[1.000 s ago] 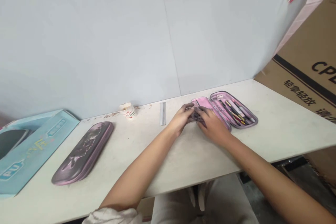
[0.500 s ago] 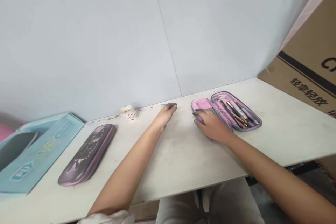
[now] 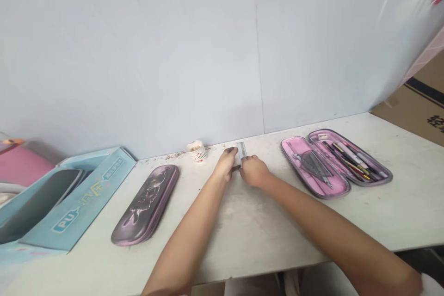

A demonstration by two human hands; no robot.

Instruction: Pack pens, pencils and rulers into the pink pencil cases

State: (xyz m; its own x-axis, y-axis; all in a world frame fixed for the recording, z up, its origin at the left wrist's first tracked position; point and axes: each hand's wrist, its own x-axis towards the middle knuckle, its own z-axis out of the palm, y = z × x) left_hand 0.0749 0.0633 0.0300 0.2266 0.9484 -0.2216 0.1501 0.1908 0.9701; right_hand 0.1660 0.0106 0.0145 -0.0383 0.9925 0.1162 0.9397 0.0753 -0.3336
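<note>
A clear ruler [image 3: 242,150] stands out between my two hands near the back of the table. My left hand [image 3: 225,165] is closed at the ruler's left side, its fingertips dark and partly blurred. From the other side my right hand [image 3: 255,171] has its fingers curled on the ruler's near part, which they hide. Off to the right an open pencil case [image 3: 347,184] with a pink lining lies flat. Its left half bears a set square [image 3: 314,166]; several pens [image 3: 350,156] lie in its right half.
A closed dark pencil case [image 3: 147,203] lies left of my arms. Beyond it, a light blue box [image 3: 86,199] holds another dark case [image 3: 41,199]. A paper cup [image 3: 196,151] stands by the wall. A cardboard box [image 3: 416,106] is at the right.
My right hand has left the open pencil case and moved left to the ruler beside my left hand. The set square in the case now shows. The view has shifted left.
</note>
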